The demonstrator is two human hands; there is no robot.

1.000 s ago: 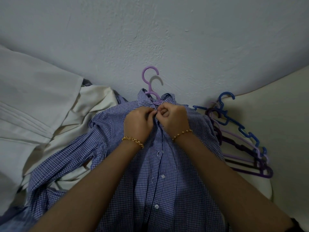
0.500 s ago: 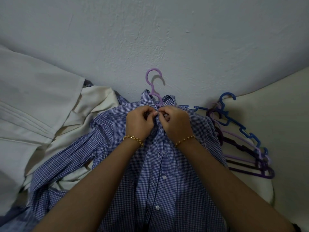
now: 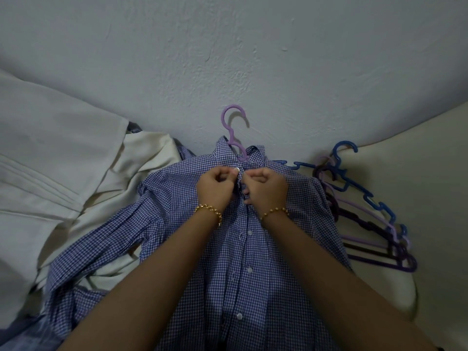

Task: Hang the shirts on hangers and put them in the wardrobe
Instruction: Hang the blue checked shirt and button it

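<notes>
Left grip [image 3: 215, 189] and right grip [image 3: 269, 190] pinch 1 checked shirt [image 3: 243, 279].

A fine blue-and-white check is being shown by the shirt [image 3: 177, 198] under the fingers [image 3: 222, 177]. Just beyond the fingers, lilac is being shown by the hanger hook [image 3: 229, 117]. Right of them, blue, lilac and dark purple are being displayed by the spare hangers [image 3: 372, 202]; left of them, cream by the cloth [image 3: 147, 158].

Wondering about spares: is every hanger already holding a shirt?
No, a bunch of bare hangers lies right of the checked shirt.
</notes>
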